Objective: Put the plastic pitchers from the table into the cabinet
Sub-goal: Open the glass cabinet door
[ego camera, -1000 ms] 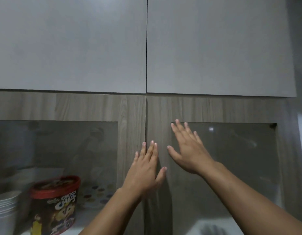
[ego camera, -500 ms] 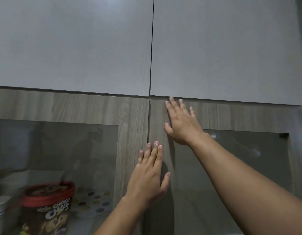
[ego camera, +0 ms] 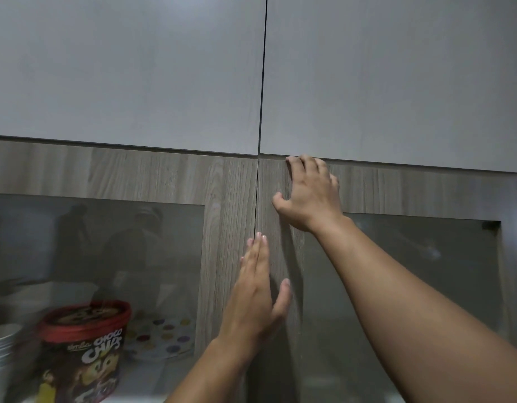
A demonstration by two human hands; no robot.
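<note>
Head view: at frame centre, the right hand hooks its fingers over the wood-grain cabinet door top edge; the left hand lies flat, empty. Opening seems underway; pulling comes next. No pitchers visible.

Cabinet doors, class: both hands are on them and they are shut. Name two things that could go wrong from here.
1. The right hand curls its fingertips into the narrow gap above the right glass door; they could slip or get pinched.
2. The left hand lies flat across the seam between both doors, so it may hold the right door shut or be struck as it swings out.
</note>
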